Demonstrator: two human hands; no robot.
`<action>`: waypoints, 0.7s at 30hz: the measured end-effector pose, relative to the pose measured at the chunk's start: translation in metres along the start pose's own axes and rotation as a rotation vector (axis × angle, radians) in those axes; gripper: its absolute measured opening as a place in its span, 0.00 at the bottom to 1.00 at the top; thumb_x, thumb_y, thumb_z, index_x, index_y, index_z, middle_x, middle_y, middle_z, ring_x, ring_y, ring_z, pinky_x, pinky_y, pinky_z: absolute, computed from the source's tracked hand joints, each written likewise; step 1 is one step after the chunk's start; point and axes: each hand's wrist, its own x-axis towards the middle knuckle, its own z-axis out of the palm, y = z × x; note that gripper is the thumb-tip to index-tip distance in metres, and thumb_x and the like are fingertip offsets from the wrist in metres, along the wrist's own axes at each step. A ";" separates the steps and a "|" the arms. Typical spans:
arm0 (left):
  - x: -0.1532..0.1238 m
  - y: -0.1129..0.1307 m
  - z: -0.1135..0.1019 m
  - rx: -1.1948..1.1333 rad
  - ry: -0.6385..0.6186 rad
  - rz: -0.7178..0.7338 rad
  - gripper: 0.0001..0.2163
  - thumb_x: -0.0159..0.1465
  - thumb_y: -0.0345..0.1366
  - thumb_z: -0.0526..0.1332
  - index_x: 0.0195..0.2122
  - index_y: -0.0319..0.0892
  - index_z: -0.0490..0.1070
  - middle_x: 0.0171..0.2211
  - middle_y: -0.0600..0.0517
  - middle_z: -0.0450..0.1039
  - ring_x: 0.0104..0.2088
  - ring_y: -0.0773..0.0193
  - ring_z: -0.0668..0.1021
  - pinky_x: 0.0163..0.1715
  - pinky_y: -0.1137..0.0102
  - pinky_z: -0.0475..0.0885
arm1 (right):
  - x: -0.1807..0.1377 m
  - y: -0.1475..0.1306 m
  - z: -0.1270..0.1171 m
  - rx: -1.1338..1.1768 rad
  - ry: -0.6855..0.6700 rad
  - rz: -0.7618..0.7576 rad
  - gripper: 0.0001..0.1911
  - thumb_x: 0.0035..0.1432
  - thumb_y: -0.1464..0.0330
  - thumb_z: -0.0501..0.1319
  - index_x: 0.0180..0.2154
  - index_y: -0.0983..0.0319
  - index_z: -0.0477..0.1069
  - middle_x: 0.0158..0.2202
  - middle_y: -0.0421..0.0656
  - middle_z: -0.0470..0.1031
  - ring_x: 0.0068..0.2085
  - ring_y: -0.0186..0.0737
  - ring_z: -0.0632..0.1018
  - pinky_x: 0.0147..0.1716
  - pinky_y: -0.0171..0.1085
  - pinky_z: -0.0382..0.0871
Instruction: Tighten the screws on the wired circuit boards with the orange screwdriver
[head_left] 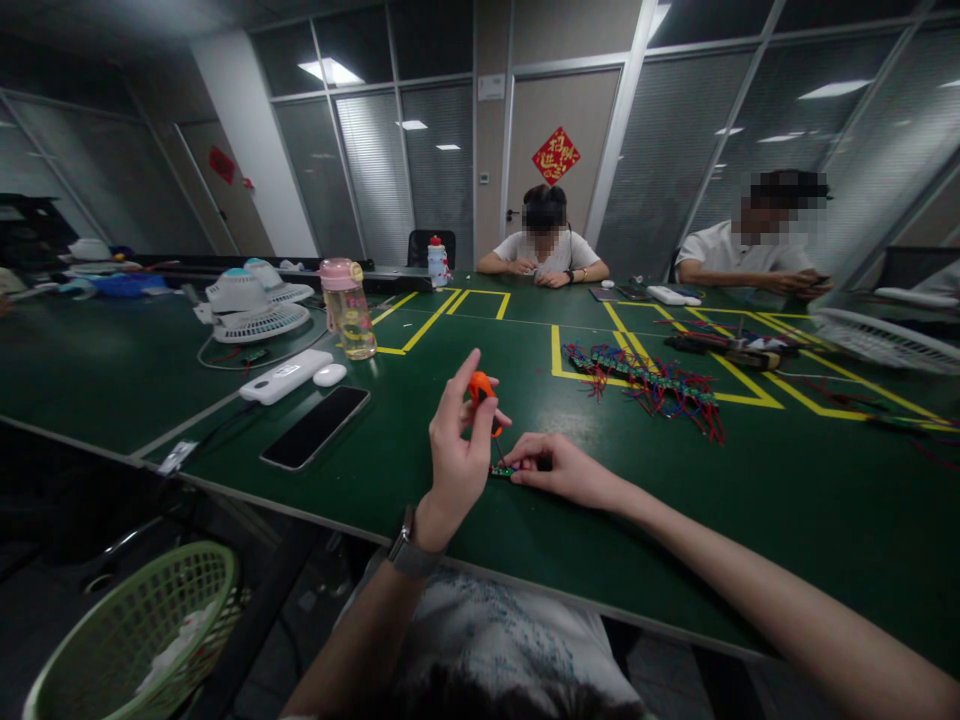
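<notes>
My left hand (457,445) is raised over the table's near side, with its fingers closed around the orange handle of a screwdriver (480,384). The thin dark shaft points down to a small green circuit board (501,471) on the tabletop. My right hand (561,468) pinches the right end of that board between thumb and fingers, covering part of it. Whether the screwdriver tip touches the board is too small to tell. To the right, beyond my right hand, lies a row of green circuit boards with red and blue wires (645,378).
On the left are a phone (316,427), a white power strip (286,377), a pink-lidded bottle (349,308) and white fans (255,300). Yellow tape (559,350) marks the green table (750,500). Two people sit across it. A green basket (210,570) stands on the floor.
</notes>
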 end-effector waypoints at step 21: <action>-0.003 -0.001 0.001 -0.002 -0.048 0.038 0.17 0.60 0.32 0.63 0.51 0.47 0.66 0.43 0.51 0.63 0.37 0.68 0.73 0.39 0.72 0.73 | 0.000 0.003 0.000 -0.018 0.003 -0.018 0.10 0.53 0.67 0.64 0.38 0.64 0.78 0.32 0.42 0.72 0.30 0.34 0.69 0.31 0.34 0.66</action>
